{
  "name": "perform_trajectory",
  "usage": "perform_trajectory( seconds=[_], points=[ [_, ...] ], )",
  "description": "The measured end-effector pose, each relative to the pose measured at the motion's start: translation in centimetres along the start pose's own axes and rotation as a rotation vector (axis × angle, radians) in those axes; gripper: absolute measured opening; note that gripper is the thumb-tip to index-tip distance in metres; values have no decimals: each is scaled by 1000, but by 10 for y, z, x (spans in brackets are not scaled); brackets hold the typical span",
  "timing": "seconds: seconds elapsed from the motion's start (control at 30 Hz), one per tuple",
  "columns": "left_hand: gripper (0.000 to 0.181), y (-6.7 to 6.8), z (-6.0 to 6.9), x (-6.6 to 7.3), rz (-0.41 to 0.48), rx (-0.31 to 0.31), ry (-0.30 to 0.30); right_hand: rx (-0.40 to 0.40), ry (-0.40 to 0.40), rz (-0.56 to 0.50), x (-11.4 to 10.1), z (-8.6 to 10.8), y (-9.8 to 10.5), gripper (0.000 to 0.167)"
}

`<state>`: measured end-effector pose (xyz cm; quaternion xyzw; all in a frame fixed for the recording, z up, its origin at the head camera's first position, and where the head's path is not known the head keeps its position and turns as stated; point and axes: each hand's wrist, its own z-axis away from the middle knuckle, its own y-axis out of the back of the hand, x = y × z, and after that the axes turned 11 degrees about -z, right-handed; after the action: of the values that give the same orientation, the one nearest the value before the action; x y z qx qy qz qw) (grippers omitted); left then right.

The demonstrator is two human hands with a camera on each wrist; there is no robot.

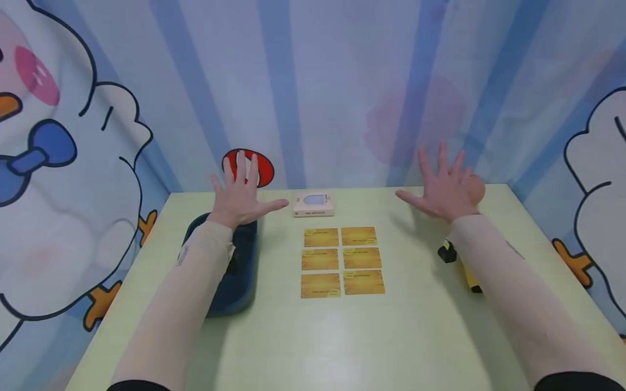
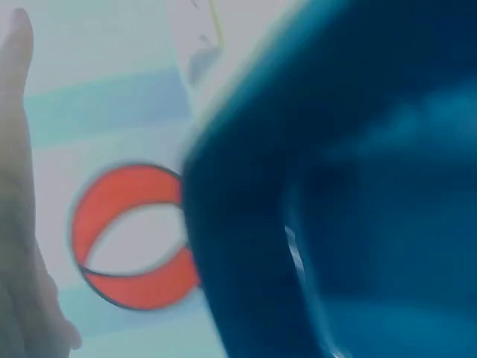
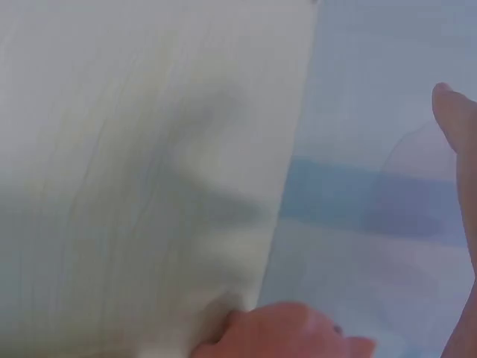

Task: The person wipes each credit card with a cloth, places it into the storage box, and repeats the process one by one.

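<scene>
My left hand (image 1: 237,198) is held up with its fingers and thumb spread, over the far end of a dark blue plastic tub (image 1: 246,271). In the left wrist view the tub's wall (image 2: 246,224) looms large and blurred. My right hand (image 1: 446,193) is raised over the table's far right part, fingers spread and holding nothing. Partly behind it sits a rounded pinkish-orange object (image 1: 476,189), its kind unclear; the right wrist view shows its top (image 3: 283,332). Between the hands, several golden-yellow cards (image 1: 321,237) lie flat in two columns.
A small pale pink box (image 1: 314,205) lies behind the cards near the table's far edge. Under my right forearm, a yellow thing (image 1: 470,279) and a black piece (image 1: 447,252) are partly hidden. A cartoon-printed curtain (image 1: 332,92) hangs behind the pale table (image 1: 342,342).
</scene>
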<state>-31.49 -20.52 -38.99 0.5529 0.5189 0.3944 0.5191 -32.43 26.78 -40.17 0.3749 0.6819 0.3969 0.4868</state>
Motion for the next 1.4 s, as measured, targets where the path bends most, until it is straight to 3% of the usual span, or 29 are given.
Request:
perform_trajectory(
  seconds=[0.17, 0.27, 0.47, 0.63, 0.73, 0.83, 0.97, 1.17, 1.3, 1.4],
  points=[
    [125, 24, 9, 19, 93, 17, -66, -8, 26, -39, -14, 14, 12, 109],
    [121, 42, 21, 25, 173, 34, -103, -6, 46, -56, -22, 23, 18, 108],
    [110, 69, 65, 42, 274, 103, -210, 61, 149, -57, -25, 46, 24, 106],
    [102, 78, 102, 65, 351, 170, -288, 137, 275, -49, -19, 71, 21, 107],
    [92, 79, 119, 79, 393, 198, -335, 133, 284, -65, -17, 85, 18, 105],
    [78, 72, 133, 92, 412, 200, -398, 105, 238, -56, -13, 98, 15, 101],
    [61, 57, 146, 105, 455, 98, -436, 15, 110, -43, -3, 112, 13, 103],
    [45, 24, 148, 116, 500, -58, -419, -198, -143, -63, 18, 129, 14, 107],
    [36, -2, 146, 119, 448, -99, -385, -299, -255, -113, 32, 139, 11, 111],
    [32, -17, 145, 119, 419, -82, -361, -326, -300, -151, 40, 145, 6, 111]
  ],
)
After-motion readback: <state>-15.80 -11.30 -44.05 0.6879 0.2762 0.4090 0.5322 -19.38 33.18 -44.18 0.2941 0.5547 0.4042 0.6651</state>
